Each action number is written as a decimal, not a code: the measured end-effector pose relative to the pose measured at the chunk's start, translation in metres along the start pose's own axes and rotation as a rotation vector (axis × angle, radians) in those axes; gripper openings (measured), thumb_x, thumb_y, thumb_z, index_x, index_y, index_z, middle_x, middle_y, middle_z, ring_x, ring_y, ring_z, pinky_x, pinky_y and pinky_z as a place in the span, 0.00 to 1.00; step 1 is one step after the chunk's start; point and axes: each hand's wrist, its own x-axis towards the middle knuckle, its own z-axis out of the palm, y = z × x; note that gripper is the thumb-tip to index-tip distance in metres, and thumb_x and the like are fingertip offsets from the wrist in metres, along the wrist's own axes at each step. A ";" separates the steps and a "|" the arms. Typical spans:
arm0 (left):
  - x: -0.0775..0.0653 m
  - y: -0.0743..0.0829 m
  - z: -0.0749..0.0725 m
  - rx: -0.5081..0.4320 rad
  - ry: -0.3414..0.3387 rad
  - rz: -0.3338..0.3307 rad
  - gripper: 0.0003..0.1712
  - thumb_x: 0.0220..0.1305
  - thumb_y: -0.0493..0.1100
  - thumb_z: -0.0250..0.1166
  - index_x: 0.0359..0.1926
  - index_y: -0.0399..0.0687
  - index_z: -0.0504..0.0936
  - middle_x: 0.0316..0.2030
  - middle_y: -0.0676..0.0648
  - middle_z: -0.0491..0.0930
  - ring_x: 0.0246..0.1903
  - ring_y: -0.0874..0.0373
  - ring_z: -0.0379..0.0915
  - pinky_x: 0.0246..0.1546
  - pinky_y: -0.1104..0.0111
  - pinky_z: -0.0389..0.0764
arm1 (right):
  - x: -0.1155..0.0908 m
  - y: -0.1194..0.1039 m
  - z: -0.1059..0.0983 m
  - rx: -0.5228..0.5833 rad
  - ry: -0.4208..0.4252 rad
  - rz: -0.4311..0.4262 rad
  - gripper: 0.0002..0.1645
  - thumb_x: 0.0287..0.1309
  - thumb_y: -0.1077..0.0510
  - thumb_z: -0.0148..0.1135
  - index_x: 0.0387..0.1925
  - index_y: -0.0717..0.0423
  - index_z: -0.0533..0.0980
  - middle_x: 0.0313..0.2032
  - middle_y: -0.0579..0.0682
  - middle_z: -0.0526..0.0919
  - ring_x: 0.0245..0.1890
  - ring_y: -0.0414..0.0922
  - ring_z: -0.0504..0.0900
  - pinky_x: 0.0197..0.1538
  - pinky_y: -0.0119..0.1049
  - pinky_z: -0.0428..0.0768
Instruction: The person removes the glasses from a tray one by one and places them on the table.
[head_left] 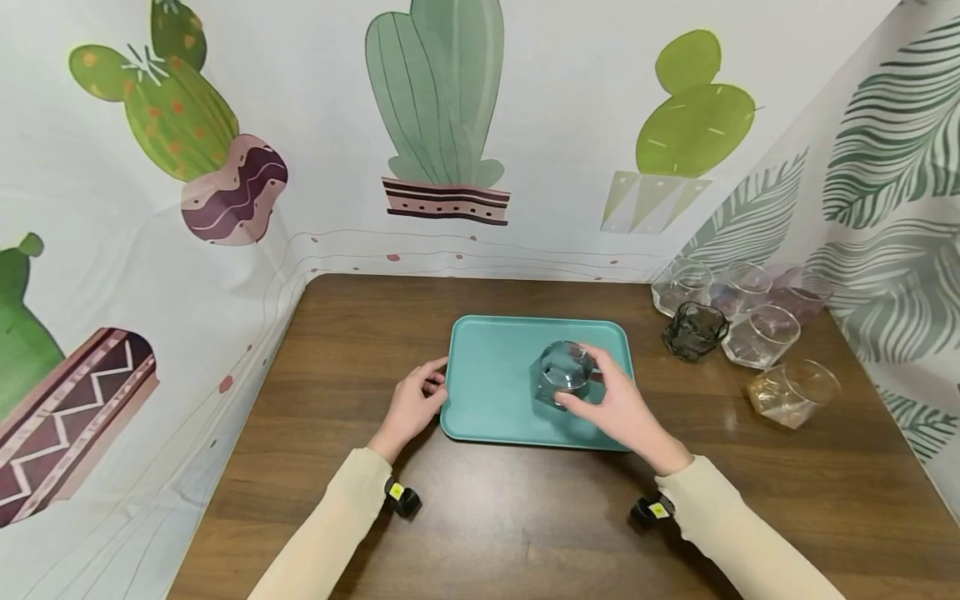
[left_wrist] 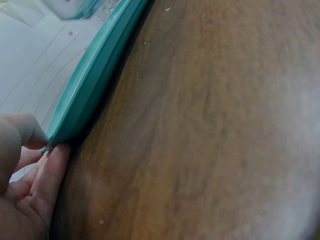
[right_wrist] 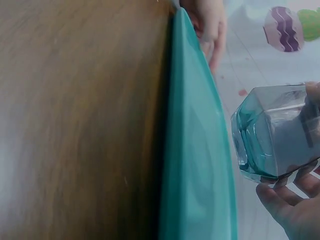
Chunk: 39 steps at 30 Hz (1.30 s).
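A turquoise rectangular tray (head_left: pixel 495 367) lies on the wooden table. At its left rim, my left hand (head_left: pixel 417 401) pinches the edge between thumb and fingers, as the left wrist view shows up close at the tray's side (left_wrist: pixel 100 70). My right hand (head_left: pixel 618 406) grips a clear blue-grey drinking glass (head_left: pixel 564 371) by its sides, thumb on the near side and fingers on the far side. That glass (right_wrist: pixel 275 132) has flat facets and a thick base; it is over the right half of the tray in the head view.
To the right stand several more glasses: a dark wavy one (head_left: pixel 695 331), an amber-tinted one (head_left: pixel 792 393), a clear one (head_left: pixel 761 336) and others behind. A cloth printed with cacti (head_left: pixel 555 142) hangs along the table's back edge.
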 end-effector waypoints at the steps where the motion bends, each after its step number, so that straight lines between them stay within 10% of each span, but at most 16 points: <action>1: 0.000 0.000 0.000 0.000 0.002 -0.001 0.30 0.65 0.34 0.62 0.69 0.47 0.79 0.45 0.44 0.82 0.42 0.52 0.80 0.43 0.62 0.82 | -0.003 0.001 -0.005 -0.009 0.009 0.008 0.46 0.56 0.57 0.79 0.72 0.58 0.67 0.62 0.60 0.77 0.60 0.54 0.77 0.60 0.53 0.78; 11: -0.001 -0.001 0.001 0.012 0.009 -0.007 0.30 0.64 0.34 0.63 0.68 0.47 0.79 0.44 0.45 0.82 0.41 0.53 0.81 0.43 0.61 0.82 | -0.030 0.014 -0.049 -0.076 0.146 0.017 0.47 0.53 0.64 0.79 0.72 0.58 0.67 0.58 0.62 0.79 0.52 0.45 0.78 0.52 0.19 0.72; 22: -0.002 0.000 0.001 0.010 0.007 -0.006 0.30 0.64 0.34 0.63 0.68 0.46 0.79 0.44 0.44 0.82 0.41 0.53 0.81 0.44 0.61 0.82 | -0.054 0.040 -0.086 -0.086 0.268 0.111 0.44 0.57 0.66 0.75 0.72 0.60 0.65 0.61 0.58 0.74 0.53 0.25 0.74 0.53 0.13 0.70; 39: 0.000 0.000 0.000 0.001 0.009 0.002 0.30 0.64 0.34 0.62 0.68 0.46 0.79 0.44 0.44 0.82 0.41 0.52 0.80 0.45 0.60 0.82 | -0.074 0.074 -0.110 -0.038 0.484 0.402 0.45 0.63 0.60 0.70 0.75 0.64 0.58 0.63 0.52 0.67 0.59 0.34 0.72 0.55 0.13 0.68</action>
